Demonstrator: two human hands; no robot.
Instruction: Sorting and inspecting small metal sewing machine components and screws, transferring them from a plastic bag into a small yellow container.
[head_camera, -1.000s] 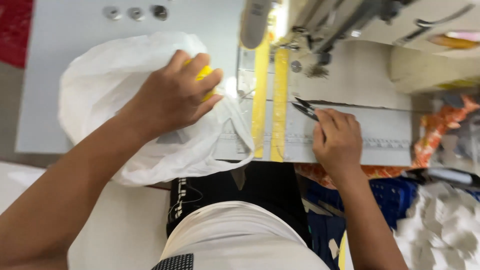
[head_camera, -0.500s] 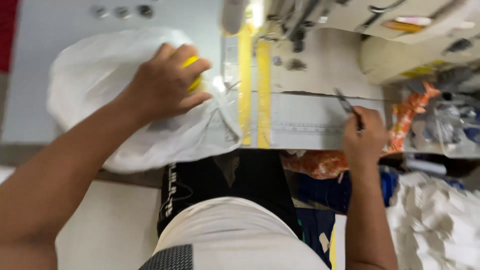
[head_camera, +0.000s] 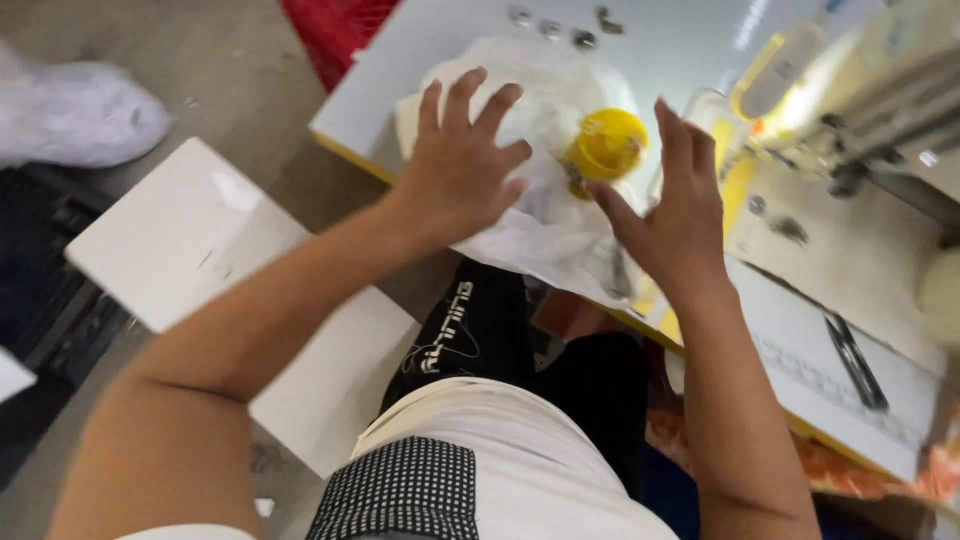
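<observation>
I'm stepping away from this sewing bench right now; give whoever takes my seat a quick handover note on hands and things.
Left hand: open, fingers spread, resting on the white plastic bag.
Right hand: open, empty, beside the bag, near the yellow spool.
Bag lies on the table at its front edge; the spool sits on top of it.
Scissors lie on the table to the right, in no hand.
Sewing machine stands behind.
Done: scissors set down. Left: the bag and spool, neither gripped.

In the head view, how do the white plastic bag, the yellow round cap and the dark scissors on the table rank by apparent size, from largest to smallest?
1. white plastic bag
2. and 3. yellow round cap and dark scissors: unsure. The scissors look longer but thin, and the cap looks wider, so neither is clearly the larger.
</observation>
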